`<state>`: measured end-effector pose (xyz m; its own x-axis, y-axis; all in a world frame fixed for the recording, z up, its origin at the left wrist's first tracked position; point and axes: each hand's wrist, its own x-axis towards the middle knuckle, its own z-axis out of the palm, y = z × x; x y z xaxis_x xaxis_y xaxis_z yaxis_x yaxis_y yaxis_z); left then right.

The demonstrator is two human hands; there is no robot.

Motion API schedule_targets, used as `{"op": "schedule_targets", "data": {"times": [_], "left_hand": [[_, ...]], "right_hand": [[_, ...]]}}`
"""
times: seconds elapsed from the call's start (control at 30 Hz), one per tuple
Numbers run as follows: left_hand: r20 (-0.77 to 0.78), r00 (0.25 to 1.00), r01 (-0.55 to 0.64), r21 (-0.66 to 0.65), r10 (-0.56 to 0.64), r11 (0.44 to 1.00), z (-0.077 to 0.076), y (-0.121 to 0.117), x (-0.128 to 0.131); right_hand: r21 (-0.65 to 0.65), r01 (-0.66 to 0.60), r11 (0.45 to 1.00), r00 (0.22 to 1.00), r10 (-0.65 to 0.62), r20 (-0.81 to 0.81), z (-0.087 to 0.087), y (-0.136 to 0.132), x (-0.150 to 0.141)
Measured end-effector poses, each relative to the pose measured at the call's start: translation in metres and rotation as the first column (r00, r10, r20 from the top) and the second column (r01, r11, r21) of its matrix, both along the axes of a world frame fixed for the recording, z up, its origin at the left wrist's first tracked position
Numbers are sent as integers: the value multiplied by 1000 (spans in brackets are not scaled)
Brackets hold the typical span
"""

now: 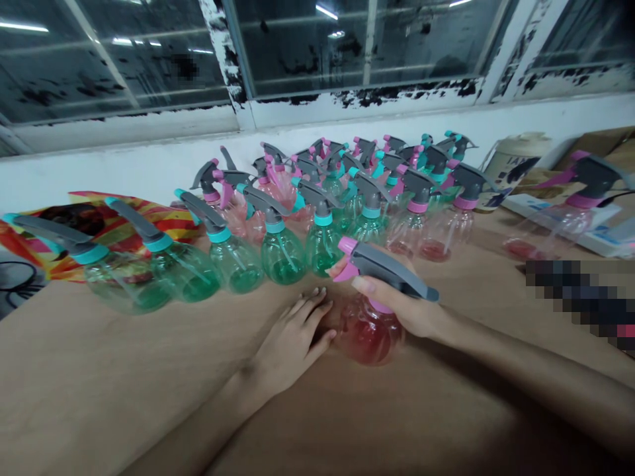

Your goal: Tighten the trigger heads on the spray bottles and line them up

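Head view: right hand (403, 304) (partly hidden) grips a spray bottle (370, 336), left hand (290, 344) spread beside it.

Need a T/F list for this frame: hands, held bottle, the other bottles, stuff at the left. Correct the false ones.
1. The right hand grips a pink-collared spray bottle. True.
2. The liquid in that bottle is green. False: it is red.
3. The left hand is open beside that bottle. True.
4. Every bottle in view has a pink collar. False: the front-left bottles have turquoise collars.
5. A red-and-yellow patterned item lies at the left, behind turquoise-collared bottles. True.
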<state>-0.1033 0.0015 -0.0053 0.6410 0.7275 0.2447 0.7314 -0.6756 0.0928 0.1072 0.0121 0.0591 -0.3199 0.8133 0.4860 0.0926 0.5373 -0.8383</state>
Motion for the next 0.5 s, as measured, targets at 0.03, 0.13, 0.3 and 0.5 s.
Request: {"op": "schedule_targets", "data": {"times": [0.03, 0.13, 0.3, 0.5], "left_hand": [[-2, 1000, 1, -5, -1, 1000, 0, 0, 0], [-4, 1000, -1, -12, 1, 1000, -2, 0, -1], [15, 1000, -5, 9, 5, 1000, -5, 0, -1], [16, 1000, -11, -15, 11, 1000, -2, 0, -1]], "right_hand": [[0, -2, 1000, 1000, 2, -1, 0, 0, 0], [-2, -1, 1000, 1000, 1, 1, 0, 0, -1], [3, 35, 999, 999, -35, 27, -1, 0, -3], [12, 82, 997, 996, -82, 16, 3, -2, -7]]}}
